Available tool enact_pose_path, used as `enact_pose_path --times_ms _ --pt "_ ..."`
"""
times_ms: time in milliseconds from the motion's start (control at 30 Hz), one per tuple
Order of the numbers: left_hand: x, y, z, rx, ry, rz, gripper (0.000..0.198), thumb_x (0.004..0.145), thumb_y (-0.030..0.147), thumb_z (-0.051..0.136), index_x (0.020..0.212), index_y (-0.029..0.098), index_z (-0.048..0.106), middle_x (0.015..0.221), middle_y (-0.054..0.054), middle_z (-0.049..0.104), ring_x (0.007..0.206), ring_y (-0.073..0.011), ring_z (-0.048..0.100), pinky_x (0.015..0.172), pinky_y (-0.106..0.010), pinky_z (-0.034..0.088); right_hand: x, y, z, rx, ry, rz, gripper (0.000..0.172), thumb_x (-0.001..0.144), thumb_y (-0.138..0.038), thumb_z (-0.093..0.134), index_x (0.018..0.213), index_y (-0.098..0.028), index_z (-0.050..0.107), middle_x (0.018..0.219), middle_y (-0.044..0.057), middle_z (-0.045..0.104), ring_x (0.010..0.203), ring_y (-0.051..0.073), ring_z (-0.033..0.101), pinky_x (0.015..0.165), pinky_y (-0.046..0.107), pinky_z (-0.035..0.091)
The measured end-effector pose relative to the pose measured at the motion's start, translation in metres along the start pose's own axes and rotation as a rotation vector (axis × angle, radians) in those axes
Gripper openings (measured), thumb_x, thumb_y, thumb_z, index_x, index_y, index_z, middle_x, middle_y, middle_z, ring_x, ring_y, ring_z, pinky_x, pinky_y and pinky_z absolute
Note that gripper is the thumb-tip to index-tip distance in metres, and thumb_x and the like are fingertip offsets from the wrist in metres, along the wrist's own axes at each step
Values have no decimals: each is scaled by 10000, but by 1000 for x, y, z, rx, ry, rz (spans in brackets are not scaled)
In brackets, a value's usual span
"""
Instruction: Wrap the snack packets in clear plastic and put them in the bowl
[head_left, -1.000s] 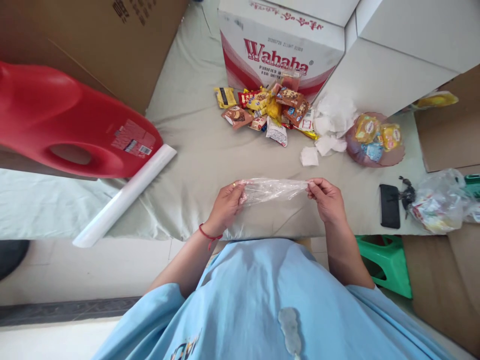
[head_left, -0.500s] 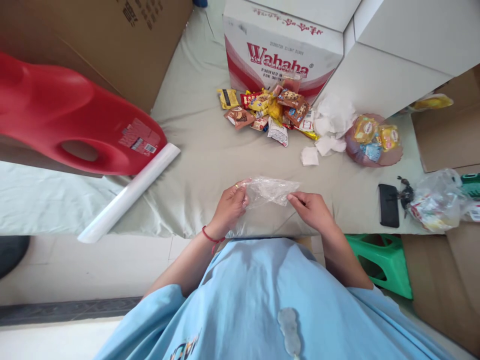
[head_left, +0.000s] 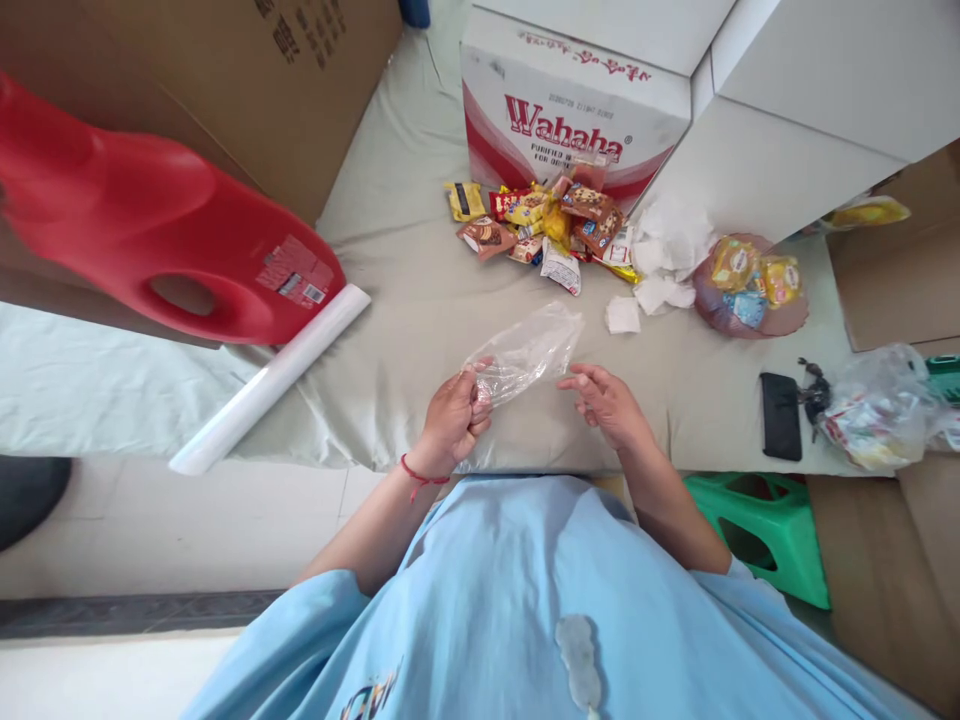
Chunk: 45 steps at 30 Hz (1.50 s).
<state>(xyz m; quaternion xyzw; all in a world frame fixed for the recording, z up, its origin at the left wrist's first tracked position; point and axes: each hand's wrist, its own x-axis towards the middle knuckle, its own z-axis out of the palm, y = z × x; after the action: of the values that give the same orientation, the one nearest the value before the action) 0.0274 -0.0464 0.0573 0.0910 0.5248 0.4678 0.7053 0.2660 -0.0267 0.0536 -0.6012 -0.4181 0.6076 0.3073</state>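
Clear bag (head_left: 529, 350) pinched in the left hand (head_left: 454, 420).
Its fingers (head_left: 474, 398) grasp one end; the right hand (head_left: 611, 408), fingers loose, hovers just beside the bag.

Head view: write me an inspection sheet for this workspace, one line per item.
Surface: grey-green cloth, creased.
Job's things: clear plastic bag, crumpled, looks empty.
Clutter: snack packets, white tissues, white roll, black phone, keys.
Hands: left hand pinches the bag's end; right hand open beside it, contact unclear.
Cables: nothing seen.
Surroundings: Wahaha box, red plastic item, cardboard box, green stool.
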Motion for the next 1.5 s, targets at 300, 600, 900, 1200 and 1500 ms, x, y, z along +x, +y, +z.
enact_pose_path --times_ms 300,600,900,1200,1500 --pt "-1 7 -22 21 -73 -103 452 927 453 721 1270 163 669 540 110 355 392 -33 216 367 -131 134 45 12 -34 -614 132 -454 212 891 -383 610 863 -210 730 842 61 721 767 199 628 747 327 478" --pt "2 5 -38 63 -107 -234 516 952 538 679 1293 151 665 548 105 347 401 -37 205 359 -139 134 49 6 -54 -524 328 -291 259 855 -449 647 885 -199 706 727 26 663 628 161 537 625 297 430" --pt "-7 -18 -17 453 -154 -49 822 921 794 497 1353 115 662 514 89 361 406 -88 217 404 -244 185 -3 9 10 23 -279 108 532 755 -681 763 986 -209 680 789 -6 649 525 85 394 454 237 258" --pt "8 -29 -30 1030 245 483 774 789 299 704 1516 121 508 1102 -109 669 928 -240 637 882 -399 523 26 1 27 -59 -108 -193 258 737 -453 711 812 -216 644 761 6 631 732 172 576 665 292 442" --pt "27 -15 6 564 74 456 59 837 249 646 861 208 683 747 -16 656 717 -170 596 729 -288 478 12 -6 14 -126 -84 -198 307 813 -532 685 830 -227 653 721 -16 573 665 145 498 628 276 412"
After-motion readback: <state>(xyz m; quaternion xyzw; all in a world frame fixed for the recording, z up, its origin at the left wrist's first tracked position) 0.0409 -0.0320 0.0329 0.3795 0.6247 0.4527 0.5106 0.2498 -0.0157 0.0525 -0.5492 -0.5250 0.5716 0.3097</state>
